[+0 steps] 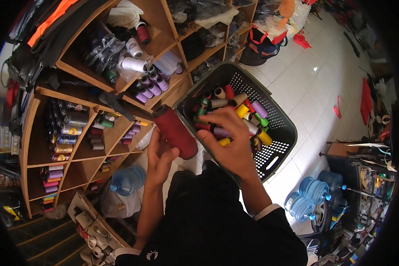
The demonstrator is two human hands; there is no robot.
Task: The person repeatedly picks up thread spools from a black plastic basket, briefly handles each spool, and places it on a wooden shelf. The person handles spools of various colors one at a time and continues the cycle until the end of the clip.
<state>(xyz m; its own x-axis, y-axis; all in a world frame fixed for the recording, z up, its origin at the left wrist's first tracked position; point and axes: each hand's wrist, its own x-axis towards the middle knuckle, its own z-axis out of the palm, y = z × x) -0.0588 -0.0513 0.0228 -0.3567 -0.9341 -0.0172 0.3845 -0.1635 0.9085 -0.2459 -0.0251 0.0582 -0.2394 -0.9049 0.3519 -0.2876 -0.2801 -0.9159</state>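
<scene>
My left hand is wrapped round a large dark red thread cone, which tilts beside the near left rim of a black plastic basket. Over the basket hovers my right hand, its thumb and fingers apart and curved above the spools. Whether its fingertips touch any spool cannot be made out. Loose thread spools fill part of the basket: a purple spool, a yellow spool, a tan spool and several others in green, red and white. Some lie hidden beneath my right hand.
Wooden shelves on the left hold several thread spools, with purple spools in one compartment. A blue water jug stands below them. More blue jugs are at right on the tiled floor. A bag sits beyond the basket.
</scene>
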